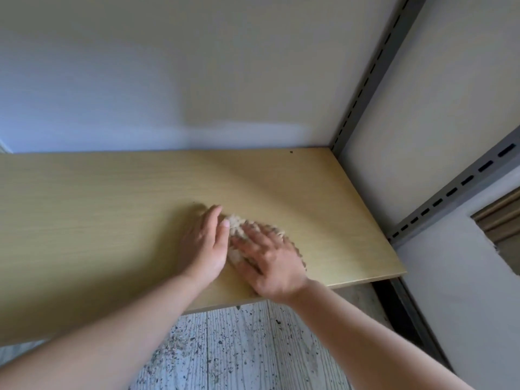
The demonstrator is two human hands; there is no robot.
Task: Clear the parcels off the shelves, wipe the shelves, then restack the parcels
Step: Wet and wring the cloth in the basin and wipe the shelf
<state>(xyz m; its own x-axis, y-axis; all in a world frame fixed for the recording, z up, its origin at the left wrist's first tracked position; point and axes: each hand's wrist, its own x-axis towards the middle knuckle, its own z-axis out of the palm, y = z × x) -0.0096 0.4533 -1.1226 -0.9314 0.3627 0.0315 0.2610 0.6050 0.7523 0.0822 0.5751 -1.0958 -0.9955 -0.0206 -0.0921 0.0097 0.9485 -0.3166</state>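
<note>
The wooden shelf (112,192) serves as the landmark here: a pale board running from the far left to the grey slotted upright (363,88) at its back right corner. No parcels show anywhere on it, so the clearing step looks done and the wiping step is in hand.

Left of the shelf's middle the board is bare. Near its front edge, toward the right half, the left hand (204,246) lies flat with fingers straight and together, its edge against a crumpled pale cloth (235,226). Just right of that, the right hand (270,260) presses down on top of the cloth with fingers spread and fairly straight (neither hand seems to curl round it, though the cloth partly hides beneath the palm).

Further right, a small dark speck (291,152) sits at the shelf's back edge near the upright. Below the shelf's front edge lies a speckled floor (239,347).

The next move probably calls for sweeping the cloth across the unwiped stretches, keeping even downward pressure so it does not bunch or slip out from under the palms.
</note>
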